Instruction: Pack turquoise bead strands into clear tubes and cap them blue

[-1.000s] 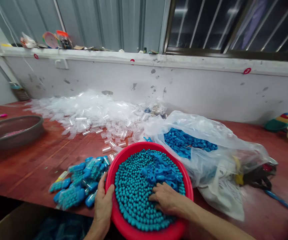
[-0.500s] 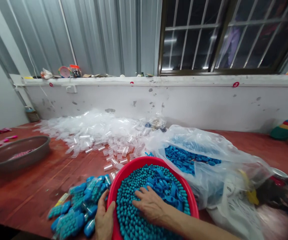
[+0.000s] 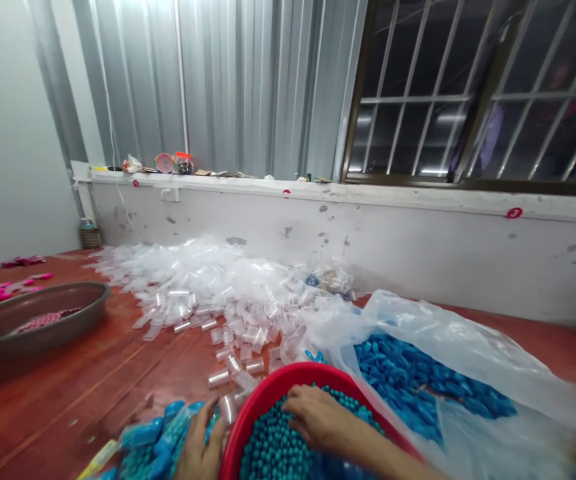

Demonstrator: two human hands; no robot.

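Note:
A red basin (image 3: 263, 390) full of small teal beads (image 3: 275, 443) stands at the bottom centre. My right hand (image 3: 313, 417) is over the beads, its fingers curled down among them; what they hold is hidden. Part of the blue caps in the basin (image 3: 341, 467) shows below my right forearm. My left hand (image 3: 199, 443) is at the basin's left side with thumb and fingers apart, close to a clear plastic tube (image 3: 228, 408). Left of it lie clear containers with blue caps and teal beads inside (image 3: 141, 447), partly cut off by the frame's bottom.
A heap of clear plastic tubes (image 3: 203, 273) covers the back of the red table (image 3: 68, 380). An open clear bag (image 3: 468, 327) of blue caps (image 3: 408, 373) lies at right. A grey-brown basin (image 3: 83, 310) with pink pieces stands at far left, with pink items (image 3: 5, 290) behind.
The camera view has tilted up and turned, so the table appears lower. My right hand's fingers were spread over the beads and are now curled. My left hand has shifted left off the basin rim.

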